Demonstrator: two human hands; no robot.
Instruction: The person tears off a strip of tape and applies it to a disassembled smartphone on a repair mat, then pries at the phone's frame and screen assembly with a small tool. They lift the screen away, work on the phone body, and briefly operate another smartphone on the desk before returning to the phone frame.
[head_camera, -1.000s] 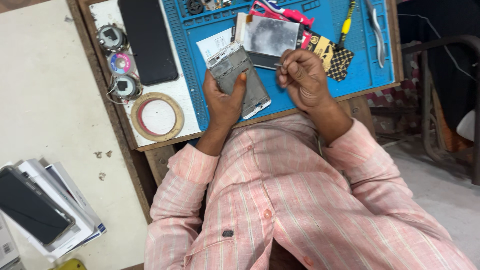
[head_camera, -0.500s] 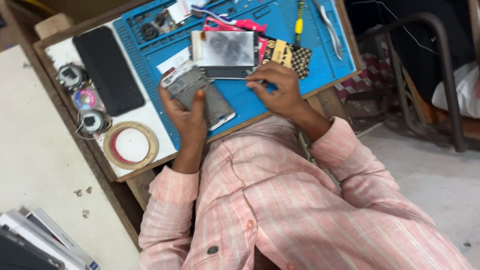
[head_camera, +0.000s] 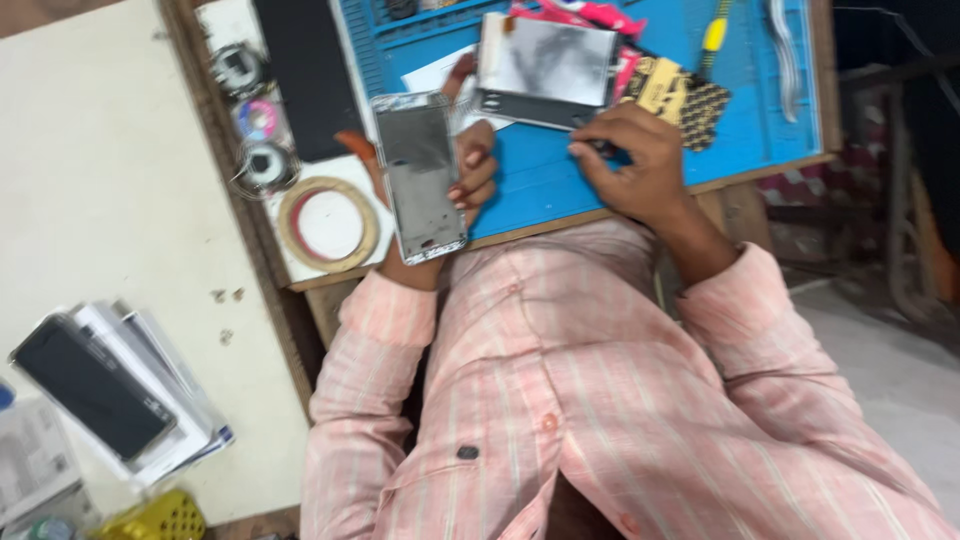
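- The left hand is holding a grey phone frame upright in the upper middle of the picture, over the near edge of the blue work mat; the fingers are wrapping around its right side and the thumb is pressing on its left side.
- The right hand is resting on the mat just right of it, with the fingertips pinched together on something small and dark; what it is I cannot tell.
- As I judge it, the person is in the middle of working on the open phone, picking up a small part or tool. The next move is asking for a steady frame and a fine, exact placing.
- Just above the right hand one flat display panel is lying, touching the mat.
- In the upper left I am counting three small tape rolls and one big ring of tape, near one black panel.
- At the top right, one yellow-handled screwdriver is lying.
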